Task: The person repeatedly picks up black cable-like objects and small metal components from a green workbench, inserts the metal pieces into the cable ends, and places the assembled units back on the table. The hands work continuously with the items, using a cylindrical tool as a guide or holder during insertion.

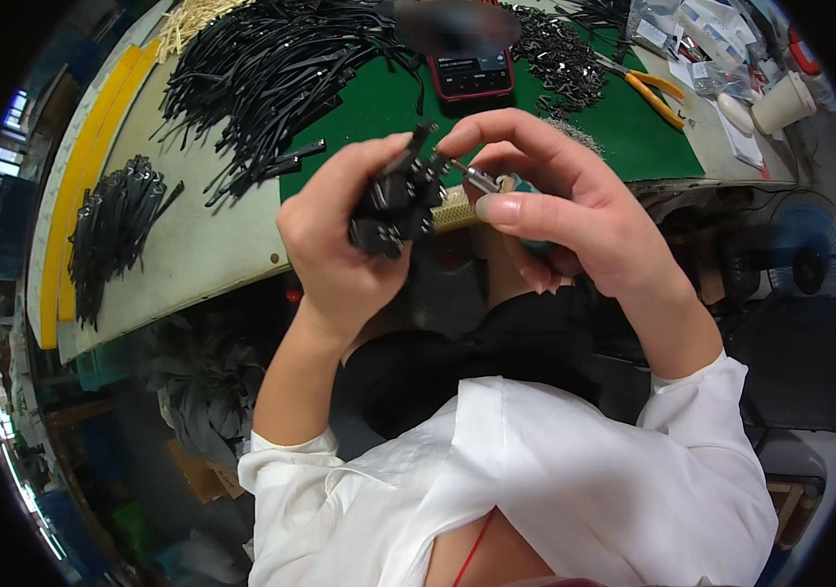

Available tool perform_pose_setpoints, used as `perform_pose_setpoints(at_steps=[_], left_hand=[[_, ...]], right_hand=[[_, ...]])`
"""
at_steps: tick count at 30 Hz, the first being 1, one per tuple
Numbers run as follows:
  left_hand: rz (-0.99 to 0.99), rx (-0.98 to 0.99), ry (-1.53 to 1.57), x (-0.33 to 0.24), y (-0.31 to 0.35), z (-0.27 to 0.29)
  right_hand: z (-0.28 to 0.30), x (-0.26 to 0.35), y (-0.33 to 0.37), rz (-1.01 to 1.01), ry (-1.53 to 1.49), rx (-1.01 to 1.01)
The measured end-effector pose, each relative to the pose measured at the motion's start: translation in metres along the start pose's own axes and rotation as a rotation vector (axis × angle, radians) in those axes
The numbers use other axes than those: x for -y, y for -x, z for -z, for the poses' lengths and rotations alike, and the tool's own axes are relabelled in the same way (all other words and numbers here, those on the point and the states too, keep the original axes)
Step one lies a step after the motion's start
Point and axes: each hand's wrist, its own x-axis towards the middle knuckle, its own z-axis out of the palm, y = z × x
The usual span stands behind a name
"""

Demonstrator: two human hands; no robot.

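In front of the table edge, my left hand (325, 220) is wrapped round a bunch of black strap-like pieces (393, 201). Their thick ends stick out to the right, and the rest is hidden inside my palm. My right hand (584, 201) grips a slim driver-like tool (479, 178) with a metal shaft and what looks like a teal handle, mostly covered by the fingers. Its tip points left and meets or nearly meets the ends of the bunch; whether it touches, I cannot tell. The right index finger reaches over the shaft toward those ends.
A big pile of black strips (281, 68) lies across the table and green mat (359, 112). A smaller bundle (119, 230) lies left. Behind my hands are a red-cased device (472, 76), a heap of small dark parts (574, 73), orange-handled pliers (655, 96) and a cup (783, 105).
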Motion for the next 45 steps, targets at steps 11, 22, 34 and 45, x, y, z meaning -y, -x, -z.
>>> perform_pose_setpoints(at_steps=[11,22,34,45], left_hand=[[-0.267,-0.03,-0.177,-0.002,-0.003,-0.002],[-0.15,0.205,-0.282,0.01,-0.005,0.01],[0.241,0.11,-0.636,0.067,-0.026,0.078],[0.135,0.606,-0.775,0.114,-0.035,0.099]], right_hand=[[-0.005,-0.01,0.001,-0.064,-0.164,0.03],[-0.013,-0.058,-0.018,0.548,0.922,-0.348],[0.025,-0.064,0.013,0.279,1.011,-0.353],[0.051,-0.056,0.023,0.278,0.976,-0.418]])
